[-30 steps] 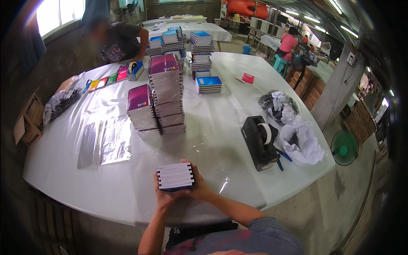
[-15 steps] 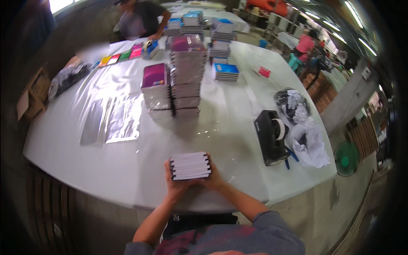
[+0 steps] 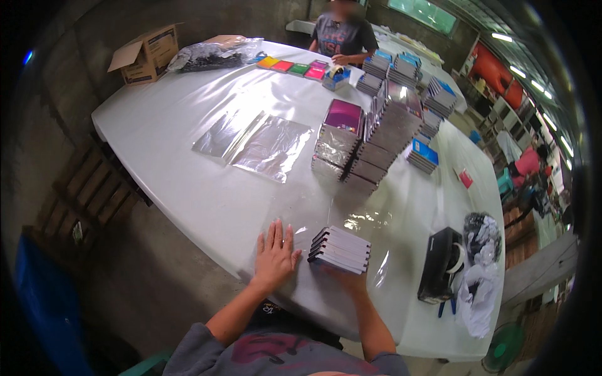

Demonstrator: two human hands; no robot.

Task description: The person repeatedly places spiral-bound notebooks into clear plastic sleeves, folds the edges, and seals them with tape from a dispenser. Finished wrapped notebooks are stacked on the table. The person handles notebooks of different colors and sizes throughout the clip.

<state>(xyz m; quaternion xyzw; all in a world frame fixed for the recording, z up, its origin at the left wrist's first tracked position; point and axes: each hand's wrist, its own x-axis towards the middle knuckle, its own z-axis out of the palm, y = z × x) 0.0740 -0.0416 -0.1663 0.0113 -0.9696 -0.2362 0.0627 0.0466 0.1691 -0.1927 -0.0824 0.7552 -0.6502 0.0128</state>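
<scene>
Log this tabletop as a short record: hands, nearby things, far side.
Left hand: palm down on the white table, fingers extended
Right hand: at the near side of a small notebook stack, fingers mostly hidden
Beyond the hands: taller notebook piles, one topped by a purple cover
Left of piles: clear plastic sheets
Right side: black tape dispenser, white plastic bag
Far side: another person, standing

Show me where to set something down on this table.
Free: the white table left of the clear plastic sheets, and between the small blue notebook stack and the black tape dispenser. Crowded: around the purple notebooks, and the right edge, where a white plastic bag lies beside the dispenser.
</scene>
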